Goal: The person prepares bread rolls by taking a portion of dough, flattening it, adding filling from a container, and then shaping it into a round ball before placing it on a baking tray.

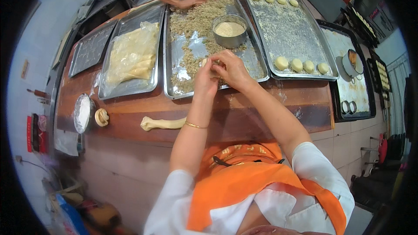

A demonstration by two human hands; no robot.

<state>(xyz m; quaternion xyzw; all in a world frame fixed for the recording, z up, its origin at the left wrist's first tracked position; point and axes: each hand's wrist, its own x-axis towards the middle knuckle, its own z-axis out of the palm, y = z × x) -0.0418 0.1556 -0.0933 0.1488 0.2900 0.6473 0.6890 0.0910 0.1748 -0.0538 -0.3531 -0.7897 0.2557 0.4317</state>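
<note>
Both hands meet over the middle metal baking tray [174, 61], which is strewn with brownish crumbly filling [196, 21]. Left hand [205, 77] is cupped, its fingers curled round a small pale piece of dough [204, 62] of which only a sliver shows. Right hand [230, 67] closes over the same piece from the other side, fingertips pressed onto its top; the two hands touch. A thin gold bangle [195, 125] sits on the left wrist.

Just beyond the hands a round metal tin of fine pale crumbs [229, 29] stands on the tray. To the right, a second metal tray dusted with crumbs [289, 30] carries rows of round pale dough balls [298, 65] at its near and far ends. To the left, a tray holds a plastic-covered slab of yellowish dough [130, 54].

On the brown wooden counter [261, 109] near the person lies a rolled log of pale dough [163, 123], with a small coiled piece [102, 117] and a shallow round dish of white flour [82, 112] further left. Across the counter another person's hands [191, 1] rest at the filling's far edge.
</note>
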